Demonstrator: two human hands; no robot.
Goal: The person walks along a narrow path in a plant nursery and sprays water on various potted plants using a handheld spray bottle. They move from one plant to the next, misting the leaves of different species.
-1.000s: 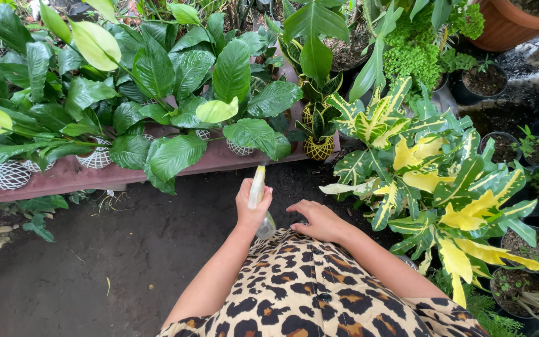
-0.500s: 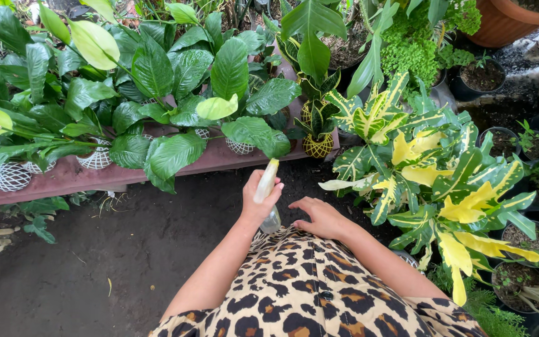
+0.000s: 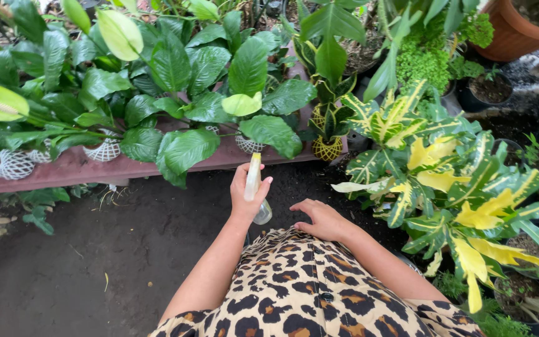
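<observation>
A small spray bottle (image 3: pixel 255 187) with a pale yellow-green top and a clear body is held in the left hand (image 3: pixel 246 195), raised above the dark soil floor (image 3: pixel 95 262) and tilted slightly, with its top pointed toward the plants ahead. The left grip is clamped around the bottle's neck, the fingers wrapped about it and the thumb laid along its side. The right hand (image 3: pixel 323 219) is kept just beside the bottle's lower end, apart from it, with the palm down and the fingers loosely spread; nothing is held in that grip. Both forearms are seen reaching out over a leopard-print garment (image 3: pixel 307 293).

Directly ahead of the bottle, a reddish-brown plank shelf (image 3: pixel 76 171) is seen, on which broad-leaved green plants (image 3: pixel 182 81) are stood in white net-wrapped pots (image 3: pixel 105 150). A small plant in a yellow net pot (image 3: pixel 327 148) is set at the shelf's right end. To the right of the hands, a croton with yellow-and-green variegated leaves (image 3: pixel 450 181) is crowded close to the right forearm. A terracotta pot (image 3: pixel 519 25) is visible at the upper right corner.
</observation>
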